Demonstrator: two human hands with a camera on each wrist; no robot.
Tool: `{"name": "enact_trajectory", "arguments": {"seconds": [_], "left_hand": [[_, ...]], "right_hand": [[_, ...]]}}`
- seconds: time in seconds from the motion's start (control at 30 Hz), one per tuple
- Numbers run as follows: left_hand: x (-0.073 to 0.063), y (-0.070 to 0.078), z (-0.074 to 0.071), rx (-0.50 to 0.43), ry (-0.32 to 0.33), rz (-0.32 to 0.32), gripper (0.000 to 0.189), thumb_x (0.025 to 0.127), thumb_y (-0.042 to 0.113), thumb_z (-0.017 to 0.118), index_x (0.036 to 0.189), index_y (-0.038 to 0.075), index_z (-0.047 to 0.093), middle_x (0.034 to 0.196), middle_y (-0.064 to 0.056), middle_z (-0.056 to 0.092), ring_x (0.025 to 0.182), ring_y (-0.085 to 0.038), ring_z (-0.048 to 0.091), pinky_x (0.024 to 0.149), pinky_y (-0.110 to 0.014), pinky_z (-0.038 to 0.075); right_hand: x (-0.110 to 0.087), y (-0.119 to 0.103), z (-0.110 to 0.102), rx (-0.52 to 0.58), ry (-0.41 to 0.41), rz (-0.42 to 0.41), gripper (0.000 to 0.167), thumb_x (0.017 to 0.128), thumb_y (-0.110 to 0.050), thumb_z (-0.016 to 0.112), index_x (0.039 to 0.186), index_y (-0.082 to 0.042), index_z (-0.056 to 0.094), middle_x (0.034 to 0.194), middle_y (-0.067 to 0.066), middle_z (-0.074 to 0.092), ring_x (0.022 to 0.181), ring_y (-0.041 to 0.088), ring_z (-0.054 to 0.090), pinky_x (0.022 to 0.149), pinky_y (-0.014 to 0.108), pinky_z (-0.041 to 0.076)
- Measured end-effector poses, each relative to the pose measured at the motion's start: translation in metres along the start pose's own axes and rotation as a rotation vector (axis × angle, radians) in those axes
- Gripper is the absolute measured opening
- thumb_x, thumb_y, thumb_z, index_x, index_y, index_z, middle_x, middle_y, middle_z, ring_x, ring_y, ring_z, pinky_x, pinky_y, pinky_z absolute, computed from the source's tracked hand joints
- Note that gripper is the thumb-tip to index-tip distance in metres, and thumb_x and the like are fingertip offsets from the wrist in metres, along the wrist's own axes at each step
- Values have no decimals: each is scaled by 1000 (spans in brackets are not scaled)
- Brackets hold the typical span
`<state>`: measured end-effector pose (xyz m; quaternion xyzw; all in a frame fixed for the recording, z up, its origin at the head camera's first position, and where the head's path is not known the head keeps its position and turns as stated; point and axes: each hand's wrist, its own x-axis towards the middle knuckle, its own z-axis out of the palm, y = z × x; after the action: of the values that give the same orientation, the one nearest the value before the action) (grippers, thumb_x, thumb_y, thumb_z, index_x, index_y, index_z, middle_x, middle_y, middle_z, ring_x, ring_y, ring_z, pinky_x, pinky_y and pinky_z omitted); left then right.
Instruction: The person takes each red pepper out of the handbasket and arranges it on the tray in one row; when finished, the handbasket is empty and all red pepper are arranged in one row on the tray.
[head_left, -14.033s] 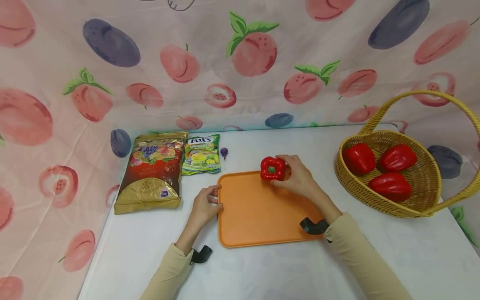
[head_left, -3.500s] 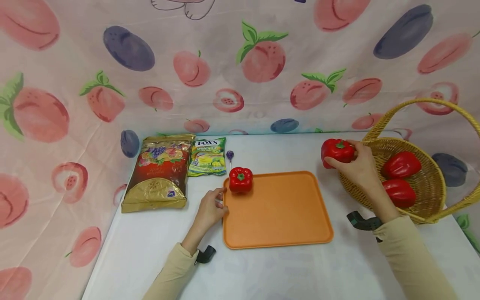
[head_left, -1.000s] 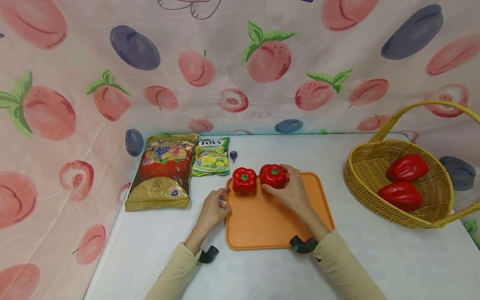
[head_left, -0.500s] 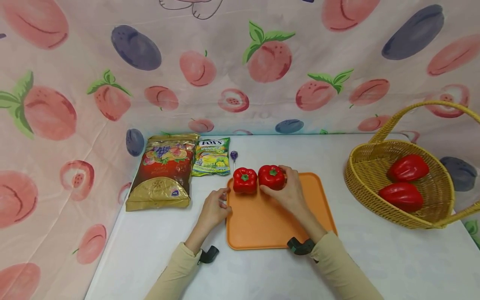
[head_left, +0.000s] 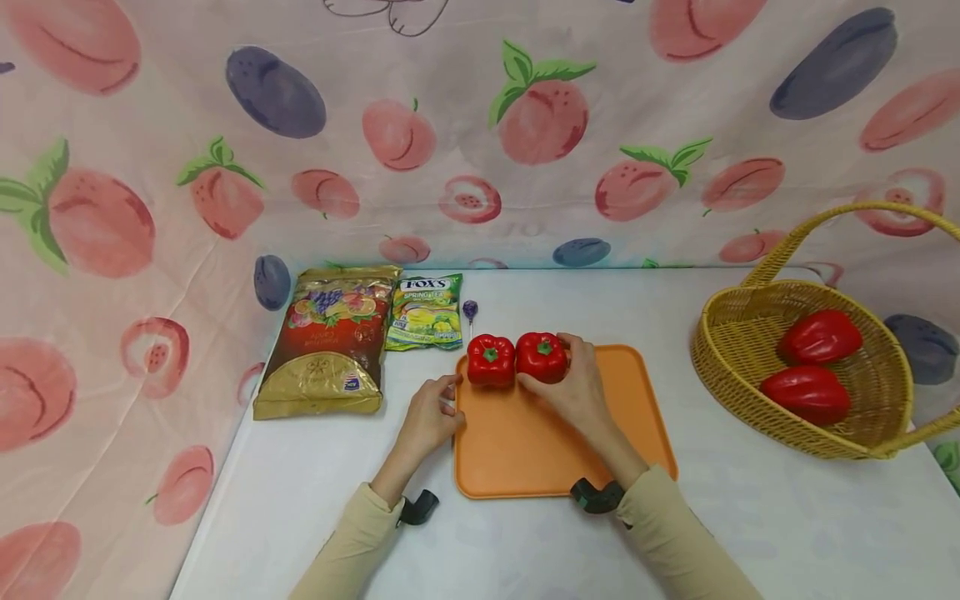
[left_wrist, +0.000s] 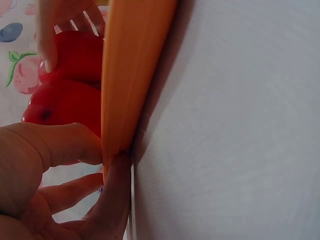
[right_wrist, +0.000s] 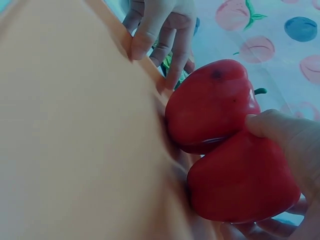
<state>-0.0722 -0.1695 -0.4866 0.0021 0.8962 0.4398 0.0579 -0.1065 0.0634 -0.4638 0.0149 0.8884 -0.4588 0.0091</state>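
Spanning one red pepper (head_left: 542,358), the right grip (head_left: 582,390) holds it; the left grip (head_left: 427,417) narrowly pinches the tray (head_left: 510,446).

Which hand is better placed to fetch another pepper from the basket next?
Likely the right hand: though gripping a pepper, it is nearer the basket. The left hand, farther away, grips the tray.

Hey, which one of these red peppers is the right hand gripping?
The right-hand pepper of the pair on the orange tray. The right hand grips it; the left pepper isn't gripped, and the other two peppers lie in the basket.
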Motion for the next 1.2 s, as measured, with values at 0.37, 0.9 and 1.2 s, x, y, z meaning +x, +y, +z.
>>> {"name": "enact_trajectory", "arguments": {"seconds": [0.37,0.9,1.2], "left_hand": [[1,0,0,-10,3,8,55,73,-6,72,127,-1,61,94,-11,55,70,-14,59,60,-25,52],[0,2,-1,-13,-6,-11,55,74,-6,72,128,-1,60,95,-11,55,71,-15,58,61,-25,52],[0,1,0,-4,-3,0,55,74,-6,72,128,-1,60,95,-11,55,71,-15,58,61,-26,52]], "right_hand": [[-1,1,3,-14,-1,16,90,73,-34,85,142,-9,33,136,15,44,127,32,43,94,52,50],[-4,4,-3,-11,-17,15,94,73,-39,85,146,-10,31,136,15,44,120,32,49,92,49,52],[-5,6,-10,-13,4,-5,93,75,-41,84,145,-9,33,136,16,45,117,33,52,91,48,52]]}}
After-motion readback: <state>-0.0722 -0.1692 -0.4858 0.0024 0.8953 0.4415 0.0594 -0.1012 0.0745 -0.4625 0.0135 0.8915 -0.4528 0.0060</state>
